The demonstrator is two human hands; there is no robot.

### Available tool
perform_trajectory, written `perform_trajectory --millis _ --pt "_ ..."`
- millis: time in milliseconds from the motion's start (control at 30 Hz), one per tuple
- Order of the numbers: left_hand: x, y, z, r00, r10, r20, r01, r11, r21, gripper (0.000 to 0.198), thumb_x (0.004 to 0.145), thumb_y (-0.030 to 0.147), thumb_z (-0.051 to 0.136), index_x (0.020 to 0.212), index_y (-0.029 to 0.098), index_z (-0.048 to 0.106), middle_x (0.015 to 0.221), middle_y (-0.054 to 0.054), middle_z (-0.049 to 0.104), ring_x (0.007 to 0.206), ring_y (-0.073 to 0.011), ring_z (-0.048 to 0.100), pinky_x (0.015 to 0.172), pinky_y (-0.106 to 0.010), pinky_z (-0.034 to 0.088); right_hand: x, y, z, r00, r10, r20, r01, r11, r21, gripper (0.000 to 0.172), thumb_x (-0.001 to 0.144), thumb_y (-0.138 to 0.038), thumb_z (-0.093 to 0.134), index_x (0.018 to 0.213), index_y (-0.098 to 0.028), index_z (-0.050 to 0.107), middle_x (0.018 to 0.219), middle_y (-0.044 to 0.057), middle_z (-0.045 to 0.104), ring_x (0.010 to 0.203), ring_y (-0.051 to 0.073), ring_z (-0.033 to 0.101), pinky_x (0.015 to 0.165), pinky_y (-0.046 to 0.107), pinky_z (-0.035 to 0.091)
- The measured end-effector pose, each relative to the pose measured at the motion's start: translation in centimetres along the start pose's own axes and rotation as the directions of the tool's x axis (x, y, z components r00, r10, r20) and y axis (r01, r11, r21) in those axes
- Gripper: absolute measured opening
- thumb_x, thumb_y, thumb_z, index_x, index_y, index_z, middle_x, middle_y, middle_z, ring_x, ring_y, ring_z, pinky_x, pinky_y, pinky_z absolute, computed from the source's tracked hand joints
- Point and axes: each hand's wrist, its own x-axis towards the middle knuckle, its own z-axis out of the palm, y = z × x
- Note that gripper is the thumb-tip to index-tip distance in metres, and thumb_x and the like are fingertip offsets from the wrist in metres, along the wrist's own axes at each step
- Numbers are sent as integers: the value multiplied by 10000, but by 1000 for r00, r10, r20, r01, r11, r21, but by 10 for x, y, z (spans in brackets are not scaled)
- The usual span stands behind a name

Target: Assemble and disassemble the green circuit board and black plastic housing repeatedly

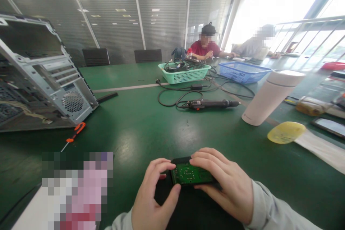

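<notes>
A green circuit board point(188, 174) sits in a shallow black casing, low in the middle of the head view, with small bright solder points facing up. My right hand point(229, 181) is closed around its right end, fingers over the top and thumb along the near edge. At the left end, my left hand point(155, 194) pinches the casing between fingertips on the far side and thumb on the near side. Part of the board is hidden under my right fingers. Whether the casing touches the table, I cannot tell.
On the green table point(134, 129) lie a black electric screwdriver point(212, 104) and its cable. A computer case point(48, 75) stands left, near an orange-handled tool point(75, 133). Beyond are a green basket point(185, 76), a blue basket point(242, 72), a tumbler point(272, 97) and two people.
</notes>
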Motion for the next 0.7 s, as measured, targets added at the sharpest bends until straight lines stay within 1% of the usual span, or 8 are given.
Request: perform_trajectory --millis 67,133,233,300,400,500,700 --pt "1 -1 0 1000 3 -1 -3 1000 -2 289 841 145 598 1084 302 604 1134 -42 622 1086 -227 623 847 -337 561 0 -1 0 1000 13 -3 -13 1000 10 317 889 -219 559 1201 -225 502 1101 71 662 1059 193 598 891 331 548" --pt "2 -1 -1 1000 6 -3 -6 1000 -9 257 830 151 612 1049 286 625 1116 -53 641 1062 -238 641 831 -349 570 0 -1 0 999 41 6 -41 999 20 317 881 -261 584 1189 -219 519 1088 76 664 1047 197 604 881 337 549" --pt "2 0 -2 1000 7 3 -7 1000 -8 235 813 165 640 1019 278 651 1103 -60 667 1045 -251 658 814 -354 578 -1 -1 1 995 94 19 -94 995 35 418 840 -402 662 1187 -208 534 1069 82 665 1018 205 611 854 337 554" --pt "2 0 -3 1000 9 7 -9 1000 -4 249 810 169 654 1026 293 656 1106 -46 678 1043 -243 664 813 -342 579 -2 0 2 992 127 27 -128 991 45 456 822 -464 672 1179 -210 546 1060 82 662 999 206 613 837 339 555" --pt "2 1 -3 1000 1 2 -1 1000 -10 258 823 163 646 1038 305 650 1110 -33 682 1038 -228 668 803 -319 579 -3 0 5 984 173 30 -175 983 50 414 840 -457 653 1168 -225 556 1066 80 652 994 207 610 827 342 551" --pt "1 1 -3 1000 0 1 1 1000 -13 239 839 160 629 1041 286 643 1121 -48 677 1051 -233 664 807 -324 579 -4 -1 6 980 198 23 -199 979 46 385 844 -412 660 1167 -236 550 1078 72 642 997 205 605 826 337 545" --pt "0 1 -3 999 36 -12 -36 999 2 285 866 162 613 1095 331 601 1169 -11 655 1083 -199 644 836 -293 569 -2 -6 4 985 171 -6 -171 985 19 355 860 -374 645 1166 -240 526 1063 60 634 982 196 591 816 328 541"
